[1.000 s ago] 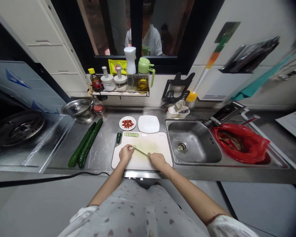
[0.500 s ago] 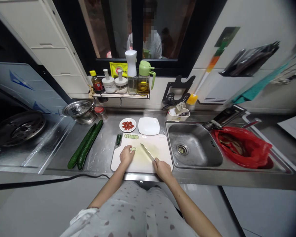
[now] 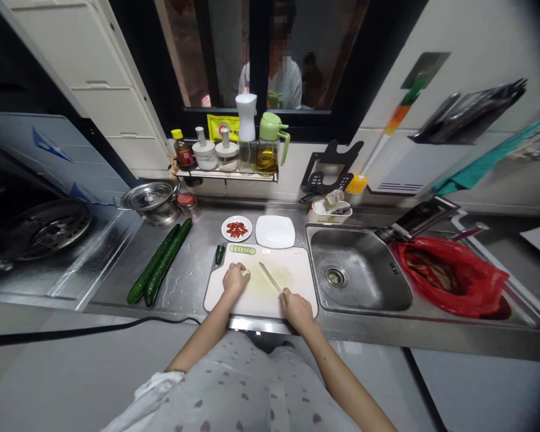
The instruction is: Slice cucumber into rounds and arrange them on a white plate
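Observation:
My left hand (image 3: 234, 281) is closed at the fingertips on a pale green cucumber slice (image 3: 246, 273) above the white cutting board (image 3: 252, 303). Whether more slices sit behind it, I cannot tell. In my right hand (image 3: 297, 309) is the handle of a knife (image 3: 270, 276), its blade pointing away to the upper left over the board. Along the board's far edge lies an overlapping row of cucumber slices (image 3: 242, 249). Two short dark green cucumber pieces (image 3: 219, 255) rest at the board's upper left corner.
Two whole cucumbers (image 3: 168, 262) lie left of the board. Behind it stand a small plate (image 3: 225, 234) of chopped red pieces and a white square plate (image 3: 275, 231). To the right are the sink (image 3: 360, 294) and a red plastic bag (image 3: 474, 288). A lidded pot (image 3: 153, 204) stands back left.
My left fingers have drawn closer together around the cucumber slice. The knife stays in my right hand in nearly the same place, and the whole view has shifted slightly.

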`<action>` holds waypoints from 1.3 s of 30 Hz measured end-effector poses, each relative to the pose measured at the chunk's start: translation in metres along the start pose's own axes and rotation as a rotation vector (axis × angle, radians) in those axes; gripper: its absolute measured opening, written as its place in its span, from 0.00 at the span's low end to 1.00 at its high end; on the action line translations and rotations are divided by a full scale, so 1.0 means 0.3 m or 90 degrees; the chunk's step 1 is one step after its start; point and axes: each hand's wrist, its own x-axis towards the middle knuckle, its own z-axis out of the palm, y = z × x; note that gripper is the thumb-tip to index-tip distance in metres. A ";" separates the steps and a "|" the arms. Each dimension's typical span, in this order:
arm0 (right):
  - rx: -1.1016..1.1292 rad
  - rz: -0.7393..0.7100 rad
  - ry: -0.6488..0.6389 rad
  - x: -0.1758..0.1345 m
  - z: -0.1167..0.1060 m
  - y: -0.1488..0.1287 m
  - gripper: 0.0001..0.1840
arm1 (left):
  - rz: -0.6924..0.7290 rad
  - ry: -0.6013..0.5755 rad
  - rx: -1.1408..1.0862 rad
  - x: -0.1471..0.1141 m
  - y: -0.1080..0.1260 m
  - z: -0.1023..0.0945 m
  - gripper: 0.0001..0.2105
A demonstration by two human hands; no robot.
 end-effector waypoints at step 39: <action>0.013 0.002 0.004 0.014 0.016 0.016 0.19 | -0.108 0.164 0.024 0.157 -0.048 -0.060 0.08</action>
